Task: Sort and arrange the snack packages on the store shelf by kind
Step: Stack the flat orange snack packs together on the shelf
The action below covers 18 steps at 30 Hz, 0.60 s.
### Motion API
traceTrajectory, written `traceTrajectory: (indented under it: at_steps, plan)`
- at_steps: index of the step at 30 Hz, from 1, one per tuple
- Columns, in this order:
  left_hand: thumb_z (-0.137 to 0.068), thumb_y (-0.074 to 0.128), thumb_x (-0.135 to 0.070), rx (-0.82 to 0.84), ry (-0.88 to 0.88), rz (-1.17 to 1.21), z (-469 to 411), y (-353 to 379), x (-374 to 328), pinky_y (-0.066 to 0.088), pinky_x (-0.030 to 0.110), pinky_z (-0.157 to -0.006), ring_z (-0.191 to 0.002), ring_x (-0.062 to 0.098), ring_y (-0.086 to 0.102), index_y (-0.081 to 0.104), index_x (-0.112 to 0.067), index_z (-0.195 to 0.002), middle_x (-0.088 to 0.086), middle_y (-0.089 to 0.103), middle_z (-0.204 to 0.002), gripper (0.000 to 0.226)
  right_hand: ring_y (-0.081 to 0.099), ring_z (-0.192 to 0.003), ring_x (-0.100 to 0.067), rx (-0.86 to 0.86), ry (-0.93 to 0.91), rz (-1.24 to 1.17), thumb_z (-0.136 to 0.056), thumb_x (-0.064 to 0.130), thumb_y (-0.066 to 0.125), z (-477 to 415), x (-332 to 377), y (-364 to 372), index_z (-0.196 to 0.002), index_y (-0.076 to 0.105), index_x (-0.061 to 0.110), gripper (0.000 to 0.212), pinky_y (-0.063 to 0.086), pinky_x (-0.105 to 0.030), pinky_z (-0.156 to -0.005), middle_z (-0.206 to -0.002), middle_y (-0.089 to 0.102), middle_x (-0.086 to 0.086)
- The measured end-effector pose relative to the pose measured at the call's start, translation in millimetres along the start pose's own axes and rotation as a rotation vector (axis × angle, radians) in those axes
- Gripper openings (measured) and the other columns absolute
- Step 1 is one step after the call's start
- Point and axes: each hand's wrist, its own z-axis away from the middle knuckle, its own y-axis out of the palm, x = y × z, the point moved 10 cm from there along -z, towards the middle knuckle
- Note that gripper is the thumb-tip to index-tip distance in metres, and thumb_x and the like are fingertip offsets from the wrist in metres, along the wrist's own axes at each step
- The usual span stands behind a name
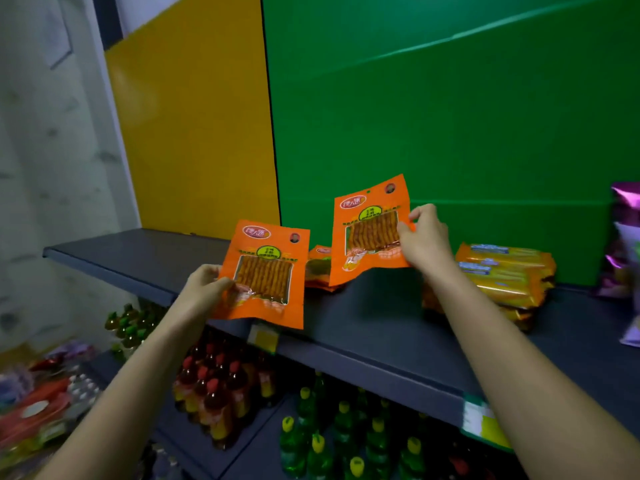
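Each hand pinches a flat, glossy orange snack pouch with a clear window above the dark matte shelf (363,327): left hand (204,289) holds the left pouch (266,275), right hand (424,240) the right pouch (372,230). Crinkly yellow biscuit packs (509,271) lie stacked alongside.

Both bare forearms extended forward, left hand (204,289) pinching, right hand (424,237) pinching higher

Purple bags (627,199), seemingly snacks, cut by right edge.
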Motion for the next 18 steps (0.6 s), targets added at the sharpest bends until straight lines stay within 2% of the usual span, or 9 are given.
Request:
traceTrajectory:
  at_steps: [3, 5, 7, 9, 12, 14, 16, 18]
  plan:
    - [-0.091, 0.045, -0.002, 0.052, 0.016, -0.007, -43, 21, -2, 0.042, 0.026, -0.052, -0.06, 0.016, 0.053, 0.053, -0.008, -0.089, 0.008, 0.058, -0.074, 0.01, 0.055, -0.105, -0.032, 0.017, 0.091, -0.052, -0.095, 0.015, 0.046, -29, -10, 26, -0.124, 0.042, 0.003, 0.032, 0.037, -0.029, -0.076, -0.128, 0.052, -0.02]
    - [-0.092, 0.044, -0.002, 0.075, 0.035, -0.005, -69, 37, -4, 0.04, 0.025, -0.052, -0.059, 0.014, 0.052, 0.05, -0.01, -0.087, 0.005, 0.056, -0.071, 0.011, 0.054, -0.113, -0.033, 0.014, 0.157, -0.136, -0.094, 0.014, 0.046, -47, -18, 39, -0.125, 0.039, 0.003, 0.034, 0.044, -0.035, -0.089, -0.13, 0.051, -0.02]
    - [-0.091, 0.045, -0.002, 0.097, 0.038, 0.001, -90, 54, -4, 0.041, 0.026, -0.056, -0.064, 0.016, 0.053, 0.048, -0.01, -0.091, 0.005, 0.056, -0.075, 0.009, 0.058, -0.109, -0.031, 0.02, 0.214, -0.229, -0.093, 0.012, 0.046, -64, -25, 52, -0.125, 0.037, 0.004, 0.034, 0.048, -0.042, -0.094, -0.126, 0.054, -0.019]
    - [-0.09, 0.045, -0.002, 0.127, 0.033, -0.023, -109, 73, 0, 0.043, 0.028, -0.06, -0.068, 0.018, 0.054, 0.049, -0.01, -0.09, 0.009, 0.058, -0.081, 0.009, 0.058, -0.096, -0.024, 0.038, 0.248, -0.286, -0.093, 0.008, 0.045, -74, -30, 64, -0.125, 0.035, 0.005, 0.034, 0.051, -0.037, -0.078, -0.115, 0.055, -0.014]
    - [-0.089, 0.046, -0.002, 0.196, 0.017, -0.042, -131, 106, 9, 0.042, 0.029, -0.06, -0.065, 0.017, 0.053, 0.05, -0.009, -0.085, 0.016, 0.059, -0.088, 0.009, 0.052, -0.078, -0.016, 0.047, 0.258, -0.331, -0.091, 0.004, 0.047, -83, -36, 82, -0.124, 0.033, 0.004, 0.036, 0.043, -0.016, -0.052, -0.099, 0.052, -0.009]
    - [-0.088, 0.048, -0.007, 0.21, 0.009, -0.066, -144, 121, 17, 0.047, 0.034, -0.071, -0.079, 0.025, 0.06, 0.051, -0.008, -0.092, 0.02, 0.062, -0.099, 0.005, 0.045, -0.064, -0.01, 0.062, 0.289, -0.33, -0.089, 0.0, 0.048, -87, -47, 99, -0.119, 0.033, 0.006, 0.035, 0.039, -0.009, -0.04, -0.083, 0.05, -0.004]
    - [-0.087, 0.051, -0.013, 0.219, 0.006, -0.137, -154, 130, 24, 0.048, 0.041, -0.088, -0.1, 0.032, 0.061, 0.053, -0.009, -0.101, 0.019, 0.063, -0.109, 0.015, 0.045, -0.06, -0.011, 0.082, 0.348, -0.282, -0.086, -0.002, 0.048, -89, -64, 122, -0.116, 0.038, 0.003, 0.031, 0.04, -0.012, -0.039, -0.08, 0.053, -0.007]
    - [-0.087, 0.05, -0.017, 0.243, -0.003, -0.19, -162, 136, 30, 0.046, 0.043, -0.096, -0.109, 0.033, 0.058, 0.055, -0.009, -0.105, 0.018, 0.062, -0.114, 0.02, 0.053, -0.065, -0.018, 0.097, 0.387, -0.258, -0.081, -0.001, 0.048, -92, -81, 145, -0.118, 0.047, -0.006, 0.038, 0.043, -0.016, -0.042, -0.096, 0.063, -0.016]
